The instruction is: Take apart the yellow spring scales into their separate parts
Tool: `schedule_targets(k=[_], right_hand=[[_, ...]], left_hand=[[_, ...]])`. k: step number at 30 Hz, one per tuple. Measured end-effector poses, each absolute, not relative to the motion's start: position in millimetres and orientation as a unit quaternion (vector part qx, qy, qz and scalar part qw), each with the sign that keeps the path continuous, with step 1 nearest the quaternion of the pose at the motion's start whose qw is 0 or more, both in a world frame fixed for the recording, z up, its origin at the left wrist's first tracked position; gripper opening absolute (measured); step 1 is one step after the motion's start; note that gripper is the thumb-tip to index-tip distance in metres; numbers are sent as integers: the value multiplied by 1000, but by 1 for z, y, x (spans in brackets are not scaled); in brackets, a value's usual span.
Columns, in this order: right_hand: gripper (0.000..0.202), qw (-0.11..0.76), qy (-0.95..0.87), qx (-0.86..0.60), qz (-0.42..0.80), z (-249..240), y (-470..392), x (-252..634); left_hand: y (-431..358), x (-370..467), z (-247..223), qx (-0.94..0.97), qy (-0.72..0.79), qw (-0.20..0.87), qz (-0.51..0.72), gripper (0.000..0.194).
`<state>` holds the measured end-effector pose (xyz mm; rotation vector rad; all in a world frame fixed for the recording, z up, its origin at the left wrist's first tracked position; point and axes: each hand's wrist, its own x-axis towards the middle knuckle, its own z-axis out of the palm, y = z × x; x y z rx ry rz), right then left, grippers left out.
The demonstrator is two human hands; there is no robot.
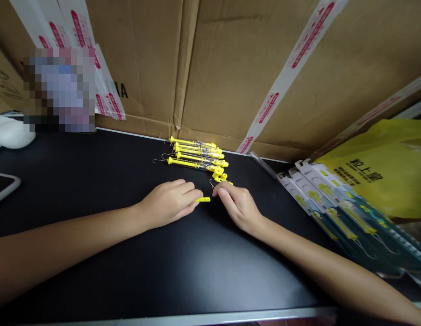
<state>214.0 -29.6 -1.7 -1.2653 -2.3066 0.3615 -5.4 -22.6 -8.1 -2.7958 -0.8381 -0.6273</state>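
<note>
My left hand [171, 203] is closed around a yellow plastic piece [204, 199], whose flat end with small holes sticks out toward the right. Across a small gap, my right hand [238, 204] has its fingers curled beside a thin wire hook [212, 182] and a small yellow part [217, 173]. Whether its fingertips grip anything is too small to make out. Behind both hands, several yellow rod-shaped tools [193, 155] with clear tubes and metal hooks lie side by side on the black table [183, 271].
A large cardboard box [265, 59] stands along the back edge. On the right are packaged yellow tools [336, 203], a yellow bag [383, 167] and a clear tube [264, 164]. A white rounded object [15, 133] and a phone-like device [3, 185] lie at the left.
</note>
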Motion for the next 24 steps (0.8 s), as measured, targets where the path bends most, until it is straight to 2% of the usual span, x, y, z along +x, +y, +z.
schedule_targets(k=[6, 9, 17, 24], right_hand=[[18, 233, -864, -396, 206, -6, -45, 206], [20, 277, -833, -411, 247, -9, -41, 207], [29, 400, -713, -428, 385, -11, -35, 211], [31, 474, -667, -432, 379, -10, -28, 213]], left_hand=[[-22, -7, -9, -946, -256, 57, -192, 20], [-20, -7, -9, -938, -268, 30, -217, 19], [-19, -6, -7, -897, -344, -43, -274, 32], [-18, -7, -5, -888, -363, -51, -279, 22]])
